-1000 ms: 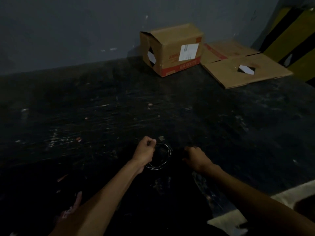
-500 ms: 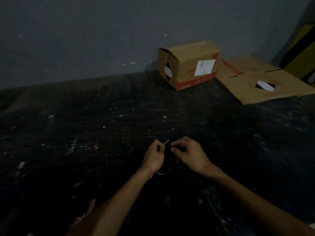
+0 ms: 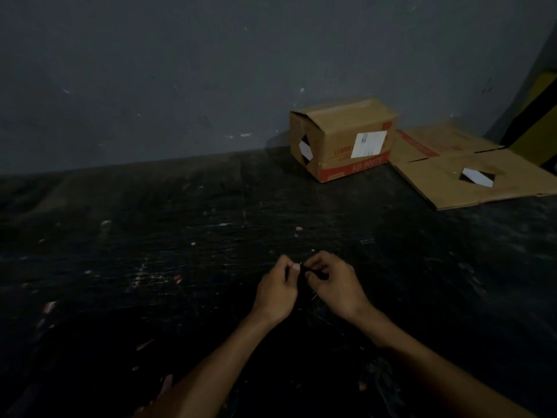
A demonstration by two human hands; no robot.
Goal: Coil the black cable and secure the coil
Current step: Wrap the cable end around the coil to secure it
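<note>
The left hand (image 3: 275, 292) and right hand (image 3: 334, 286) meet close together, fingers curled, both pinching the black cable (image 3: 310, 271) just above the dark scuffed surface (image 3: 180, 267); dim light hides most of its coil. Well beyond them, a cardboard box (image 3: 343, 138) stands against the wall (image 3: 180, 70), flattened cardboard (image 3: 470, 176) beside it.

A dark scuffed floor (image 3: 150, 267) (flecked pale) carries a cardboard box (image 3: 340, 140) and flattened cardboard (image 3: 446, 182).
</note>
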